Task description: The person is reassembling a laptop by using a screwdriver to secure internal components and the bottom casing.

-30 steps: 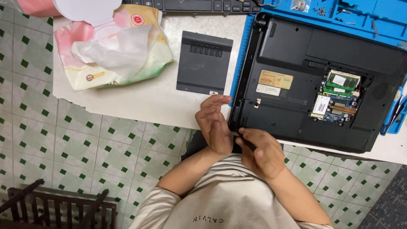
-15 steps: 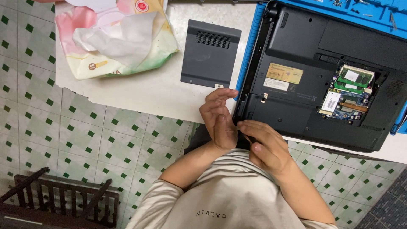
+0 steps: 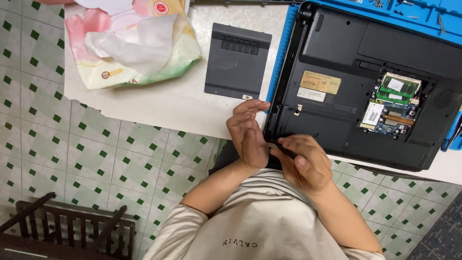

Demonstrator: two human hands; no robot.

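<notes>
A black laptop (image 3: 365, 91) lies upside down on a blue mat (image 3: 281, 48) at the near edge of the white table (image 3: 159, 103); an opening in its underside shows green circuit boards (image 3: 392, 103); a removed dark cover panel (image 3: 237, 60) lies flat just left of it, and farther left sits a soft pack of wipes (image 3: 132, 45) with a tissue pulled up. Small screws (image 3: 385, 4) rest on the mat at the far edge. The left hand (image 3: 248, 137) stands with fingers straight and together at the laptop's near left corner, holding nothing visible; the right hand (image 3: 303, 163) is curled against the laptop's near edge, pinching a small dark part there, though what it is cannot be told. The table stops right at the hands; below is green-patterned tiled floor (image 3: 96, 159), with a dark wooden rack (image 3: 67, 226) at lower left.
</notes>
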